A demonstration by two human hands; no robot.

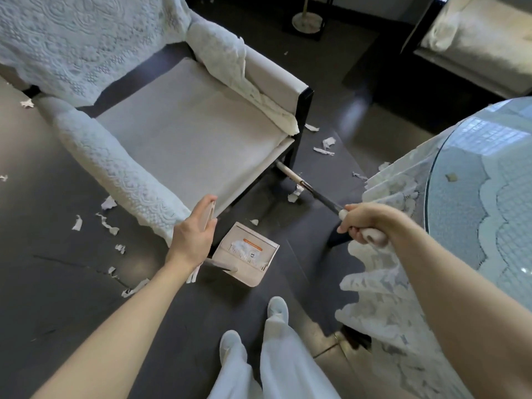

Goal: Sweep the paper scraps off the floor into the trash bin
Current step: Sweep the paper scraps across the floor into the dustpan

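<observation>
Head view, downward onto a dark floor (72, 283) between an armchair (187, 133) at 11 o'clock and a lace-draped, glass-topped surface (475, 182) at 3 o'clock.

Left hand (193, 240) near centre, thumb and fingers pinching the upright dustpan handle (212, 210). Dustpan (247, 254) steadied flat on the floor just below the seat's front edge, mouth turned toward 11 o'clock to receive swept debris. White scraps already inside the pan.

Right hand (362, 228) at 3 o'clock of centre, fingers wrapped tight round the white end grip of the broom (319, 197). Shaft angled toward 10 o'clock and passing under the armchair's front corner; broom head hidden beneath the seat. Low, slanted hold judged as a reach for scraps lodged under the chair.

Paper scraps (109, 226) strewn on the floor at 8 to 9 o'clock, beside the padded arm. More at 1 o'clock, just beyond the chair's dark leg, and one beside the broom shaft. Trash bin not in view.

Task judged well short of finished: most scraps loose on the floor, pan contents not yet emptied. Possible snag: lace hem hanging close under the right forearm, liable to catch on a backward pull.

Two white shoes (277, 308) at 6 o'clock, near the pan.
</observation>
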